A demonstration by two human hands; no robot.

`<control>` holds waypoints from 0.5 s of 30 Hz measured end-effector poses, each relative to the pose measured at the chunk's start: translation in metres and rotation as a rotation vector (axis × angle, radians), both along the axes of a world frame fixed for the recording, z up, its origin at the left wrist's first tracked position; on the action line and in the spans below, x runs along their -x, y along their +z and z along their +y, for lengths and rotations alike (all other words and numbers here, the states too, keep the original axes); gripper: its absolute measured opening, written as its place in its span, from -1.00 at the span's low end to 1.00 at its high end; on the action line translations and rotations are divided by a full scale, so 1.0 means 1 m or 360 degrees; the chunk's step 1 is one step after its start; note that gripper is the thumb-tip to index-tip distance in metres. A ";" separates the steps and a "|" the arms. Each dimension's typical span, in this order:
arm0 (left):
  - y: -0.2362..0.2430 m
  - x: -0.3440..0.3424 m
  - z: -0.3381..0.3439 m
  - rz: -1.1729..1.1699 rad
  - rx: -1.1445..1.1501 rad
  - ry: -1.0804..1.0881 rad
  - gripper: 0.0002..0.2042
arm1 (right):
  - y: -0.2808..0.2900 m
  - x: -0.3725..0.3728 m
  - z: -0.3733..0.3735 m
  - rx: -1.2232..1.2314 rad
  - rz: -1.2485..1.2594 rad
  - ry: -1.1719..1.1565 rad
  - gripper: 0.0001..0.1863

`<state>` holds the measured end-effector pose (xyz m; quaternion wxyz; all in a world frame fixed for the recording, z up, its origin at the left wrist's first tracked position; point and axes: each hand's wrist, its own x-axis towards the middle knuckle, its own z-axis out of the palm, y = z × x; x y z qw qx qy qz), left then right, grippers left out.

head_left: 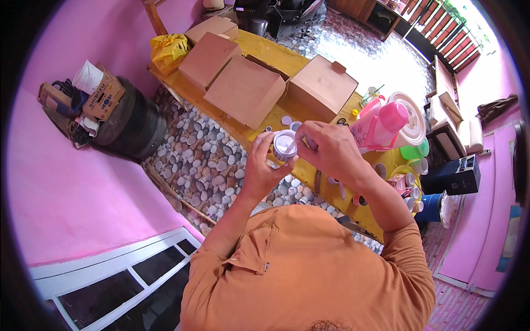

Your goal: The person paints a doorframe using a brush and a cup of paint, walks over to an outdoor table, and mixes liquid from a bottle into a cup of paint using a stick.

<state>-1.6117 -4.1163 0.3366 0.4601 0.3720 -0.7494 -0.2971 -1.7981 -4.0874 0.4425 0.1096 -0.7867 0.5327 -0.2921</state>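
Observation:
My left hand (264, 166) is closed around a small round jar (284, 144), fingers on one side and thumb on the other. Its open top faces up and shows pale lilac-white contents. At the jar's rim, my right hand (331, 149) is closed in a pinch. A thin pale piece reaches from its fingertips into the jar, but its kind is too small to make out. Just beyond the jar, a small round lilac lid (286, 119) lies on the yellow table (251, 47).
Cardboard boxes (245, 91) and another carton (323, 88) stand along the table's far side. At right are a pink pitcher (381, 127), a green container (415, 150) and several small jars (409, 193). A knife-like tool (318, 181) lies near my right forearm.

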 end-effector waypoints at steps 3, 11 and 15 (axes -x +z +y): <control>-0.003 0.000 0.002 0.0020 -0.0043 -0.0011 -0.41 | -0.002 -0.001 -0.004 0.0094 0.0065 -0.0099 -0.89; 0.000 -0.001 0.004 0.0001 0.0024 -0.0027 -0.42 | 0.003 0.000 0.002 -0.0103 -0.0064 0.0035 -0.88; -0.002 -0.001 0.004 0.0004 -0.0036 -0.0004 -0.40 | 0.004 0.002 -0.003 0.0025 0.0029 -0.0078 -0.88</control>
